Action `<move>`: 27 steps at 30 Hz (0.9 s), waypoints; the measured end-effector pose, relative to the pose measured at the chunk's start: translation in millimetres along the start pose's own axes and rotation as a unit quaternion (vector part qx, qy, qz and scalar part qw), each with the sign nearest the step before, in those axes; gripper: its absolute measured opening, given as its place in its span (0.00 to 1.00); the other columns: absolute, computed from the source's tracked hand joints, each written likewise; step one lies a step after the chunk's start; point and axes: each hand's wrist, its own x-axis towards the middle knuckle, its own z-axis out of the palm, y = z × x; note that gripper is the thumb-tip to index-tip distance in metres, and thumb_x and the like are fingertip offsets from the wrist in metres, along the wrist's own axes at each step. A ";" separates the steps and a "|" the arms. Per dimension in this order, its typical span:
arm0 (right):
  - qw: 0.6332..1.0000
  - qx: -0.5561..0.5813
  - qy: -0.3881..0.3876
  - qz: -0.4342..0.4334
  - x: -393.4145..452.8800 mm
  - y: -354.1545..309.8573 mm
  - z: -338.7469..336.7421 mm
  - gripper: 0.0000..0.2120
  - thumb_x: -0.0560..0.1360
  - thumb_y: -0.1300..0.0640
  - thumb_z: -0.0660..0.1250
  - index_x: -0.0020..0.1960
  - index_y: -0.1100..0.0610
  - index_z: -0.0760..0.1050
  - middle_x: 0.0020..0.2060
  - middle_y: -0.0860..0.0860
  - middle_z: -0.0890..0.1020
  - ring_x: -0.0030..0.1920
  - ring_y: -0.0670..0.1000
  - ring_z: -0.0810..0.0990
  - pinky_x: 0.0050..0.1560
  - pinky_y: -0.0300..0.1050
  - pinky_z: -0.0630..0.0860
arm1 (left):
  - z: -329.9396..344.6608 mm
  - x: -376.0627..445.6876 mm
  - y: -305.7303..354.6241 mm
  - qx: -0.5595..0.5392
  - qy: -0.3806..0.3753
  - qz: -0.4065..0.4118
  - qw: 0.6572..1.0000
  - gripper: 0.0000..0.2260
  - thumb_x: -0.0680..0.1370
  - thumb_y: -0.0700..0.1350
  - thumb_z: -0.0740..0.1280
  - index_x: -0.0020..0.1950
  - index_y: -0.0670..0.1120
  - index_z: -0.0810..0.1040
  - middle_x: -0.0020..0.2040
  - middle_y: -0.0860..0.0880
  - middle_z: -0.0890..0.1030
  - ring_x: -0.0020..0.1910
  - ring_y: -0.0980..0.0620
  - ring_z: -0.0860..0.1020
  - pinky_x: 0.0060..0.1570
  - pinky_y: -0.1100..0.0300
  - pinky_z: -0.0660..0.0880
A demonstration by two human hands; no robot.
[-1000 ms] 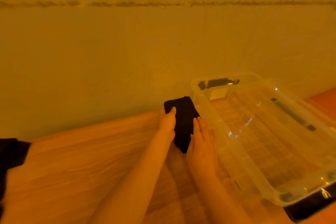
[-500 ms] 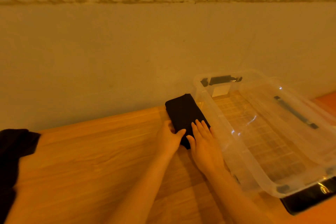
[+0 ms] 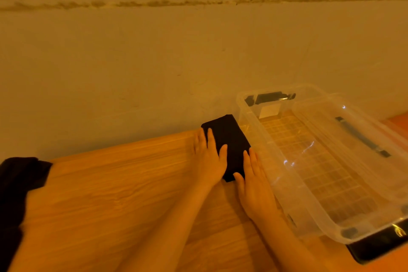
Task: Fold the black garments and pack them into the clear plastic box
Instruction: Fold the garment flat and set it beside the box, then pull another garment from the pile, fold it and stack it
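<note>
Two hands flat on one folded black garment [image 3: 229, 139] at the tabletop's [image 3: 114, 194] far edge, right beside the clear plastic box [image 3: 254, 130].

The left hand [image 3: 208, 161] lies along the garment's left side, fingers straight and close together, thumb stretched out across the dark cloth. The right hand [image 3: 254, 181] covers the near right corner, fingers straight and slightly spread, thumb at the near end of the fold. Neither hand curls round anything. The garment is a tight narrow rectangle, its long right edge touching or just beside the box wall, its far end close to the wall behind the tabletop. The box stands open toward the tabletop's right edge, nothing packed inside. More loose black cloth [image 3: 17, 187] hangs over the tabletop's left edge.
</note>
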 end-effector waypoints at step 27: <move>0.924 -0.068 -0.195 -0.321 -54.7 -225.3 49.3 0.38 0.74 0.37 0.27 0.76 0.56 0.46 0.75 0.52 0.46 0.76 0.52 0.45 0.73 0.46 0.41 | -182.6 -243.3 -200.8 0.290 0.148 -0.138 0.935 0.28 0.79 0.56 0.46 0.64 0.41 0.75 0.64 0.41 0.76 0.63 0.39 0.74 0.58 0.39 0.71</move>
